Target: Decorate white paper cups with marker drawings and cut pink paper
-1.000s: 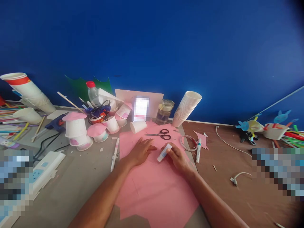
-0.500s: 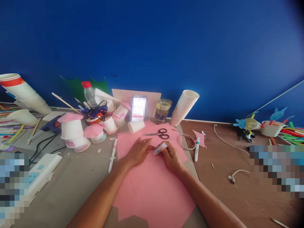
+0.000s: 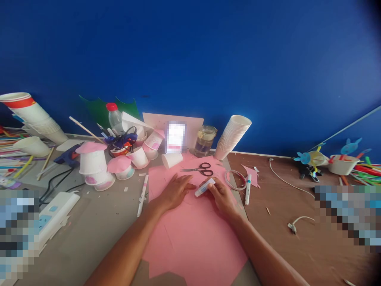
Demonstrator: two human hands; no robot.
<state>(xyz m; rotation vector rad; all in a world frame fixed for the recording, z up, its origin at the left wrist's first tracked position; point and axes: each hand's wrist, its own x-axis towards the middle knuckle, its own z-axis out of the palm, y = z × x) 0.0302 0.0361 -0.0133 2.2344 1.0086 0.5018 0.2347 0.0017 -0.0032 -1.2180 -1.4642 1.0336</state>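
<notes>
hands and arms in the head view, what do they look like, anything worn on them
The left hand and right hand are bare, with no gloves. The left forearm and right forearm show no sleeves, and no watch, band or ring is visible on either arm.

The table (image 3: 86, 246) carries a pink paper sheet (image 3: 190, 250), scissors (image 3: 200, 170) on it, a white marker (image 3: 142, 201) just left of it.
</notes>
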